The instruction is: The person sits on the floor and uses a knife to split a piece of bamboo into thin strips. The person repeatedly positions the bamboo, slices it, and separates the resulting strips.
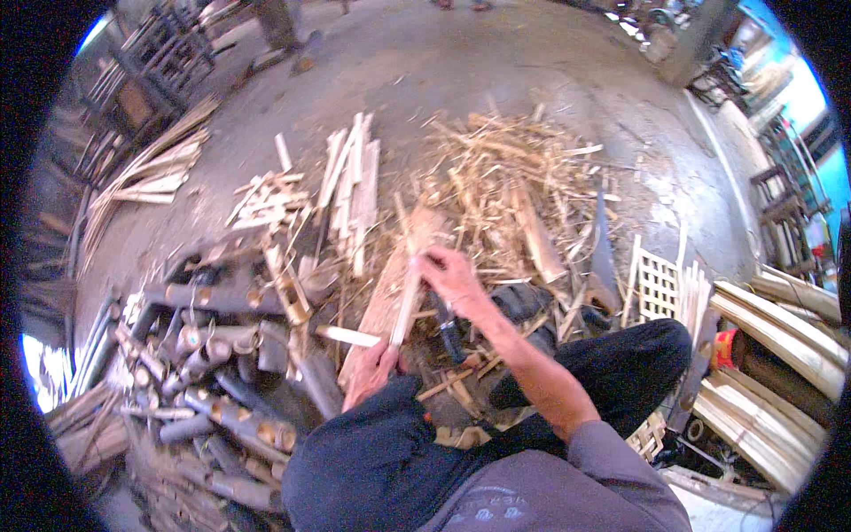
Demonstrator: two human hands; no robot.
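Between my two hands runs a pale bamboo strip (407, 308), slanting over a worn wooden board (377, 306). My left hand (374, 374) is closed round the strip's near end, beside my knee. Near its far end, my right hand (450, 277) pinches it; the fingertips are slightly blurred. A shorter pale piece (347, 336) sticks out to the left just beyond my left hand; whether that hand holds it too, I cannot tell. Below my right wrist is a dark handle-like object (451, 340), partly hidden.
Shavings and split scraps (505, 168) heap beyond my right hand. Bundles of pale strips (353, 191) lie on the concrete floor. Cut bamboo tubes (226, 412) pile up at left. A woven lattice panel (658, 285) and split bamboo lengths (762, 426) are at right.
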